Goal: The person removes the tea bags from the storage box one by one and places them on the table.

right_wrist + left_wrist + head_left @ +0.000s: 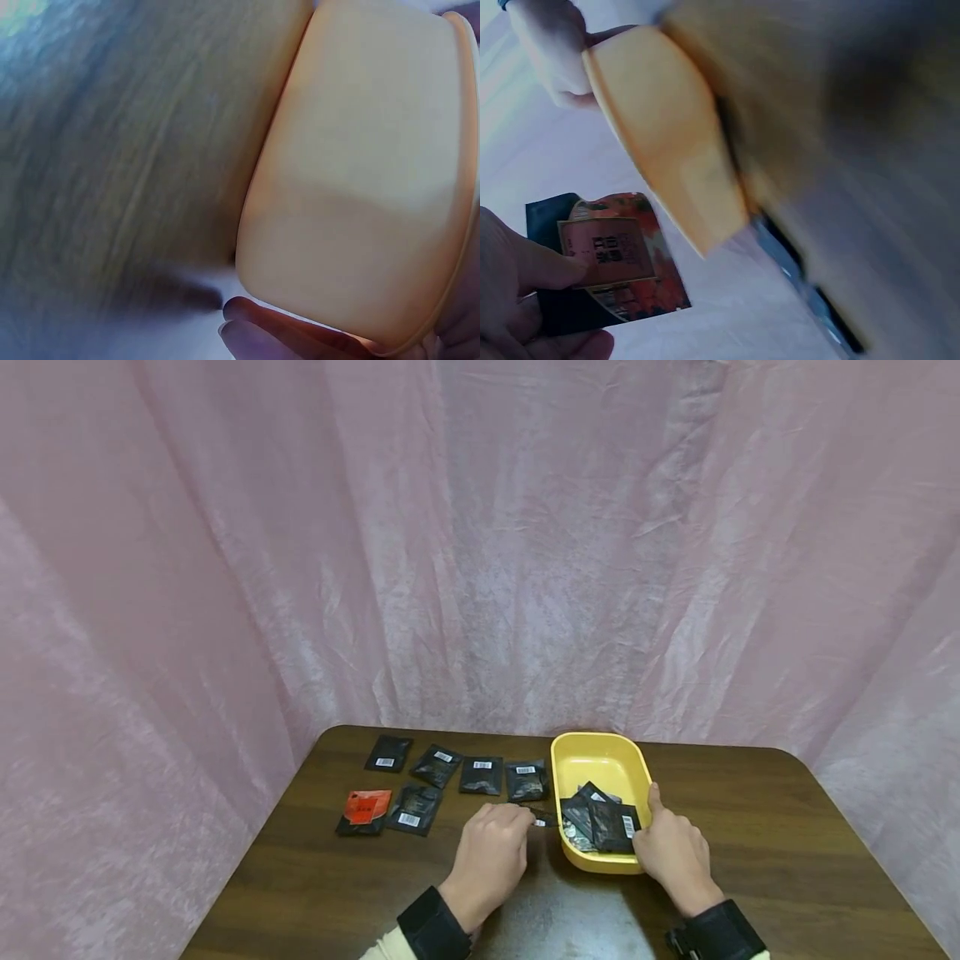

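My left hand (491,853) pinches a tea sachet (626,251) between thumb and fingers, just left of the yellow bin (600,865). In the left wrist view the sachet shows a black edge, a red picture side and a pink label with Chinese characters. From the head view only its dark end pokes out past the knuckles. My right hand (675,857) grips the bin's right side, thumb along the rim. Fingertips (259,341) appear by the bin's outer wall in the right wrist view. Several black sachets (617,827) lie in the bin's near half.
On the table (757,827), left of the bin, several black sachets with white barcode labels lie in loose rows, among them a barcoded sachet (482,775). One sachet with an orange-red face (364,811) lies at the left end. A pink curtain (525,568) hangs behind the table.
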Action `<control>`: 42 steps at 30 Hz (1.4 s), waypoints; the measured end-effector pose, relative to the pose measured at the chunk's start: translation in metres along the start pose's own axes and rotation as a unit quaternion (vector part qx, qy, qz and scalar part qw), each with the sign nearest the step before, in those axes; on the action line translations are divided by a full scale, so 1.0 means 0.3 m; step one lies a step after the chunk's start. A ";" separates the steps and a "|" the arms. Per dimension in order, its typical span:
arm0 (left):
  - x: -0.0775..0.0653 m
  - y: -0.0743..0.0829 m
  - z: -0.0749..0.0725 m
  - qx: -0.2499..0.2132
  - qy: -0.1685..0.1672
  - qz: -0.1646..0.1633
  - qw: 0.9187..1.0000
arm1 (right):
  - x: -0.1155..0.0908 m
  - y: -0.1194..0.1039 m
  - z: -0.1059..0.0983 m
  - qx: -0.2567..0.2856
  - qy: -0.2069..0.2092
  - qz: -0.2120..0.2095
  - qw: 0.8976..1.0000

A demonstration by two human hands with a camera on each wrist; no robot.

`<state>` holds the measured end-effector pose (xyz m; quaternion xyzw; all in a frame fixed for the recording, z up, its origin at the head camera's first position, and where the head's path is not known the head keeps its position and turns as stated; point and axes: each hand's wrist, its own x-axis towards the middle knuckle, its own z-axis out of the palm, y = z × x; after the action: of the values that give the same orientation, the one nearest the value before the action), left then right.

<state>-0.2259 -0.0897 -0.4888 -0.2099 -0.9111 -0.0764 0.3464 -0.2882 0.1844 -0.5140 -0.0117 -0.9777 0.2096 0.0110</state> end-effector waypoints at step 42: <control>-0.133 -0.269 0.052 -0.071 -0.413 -0.139 0.897 | -0.003 -0.015 0.009 0.011 0.002 0.001 1.000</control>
<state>-0.2437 -0.1710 -0.5264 -0.1175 -0.9844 -0.0948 -0.0905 -0.2875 0.1792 -0.5148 -0.0128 -0.9753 0.2203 0.0125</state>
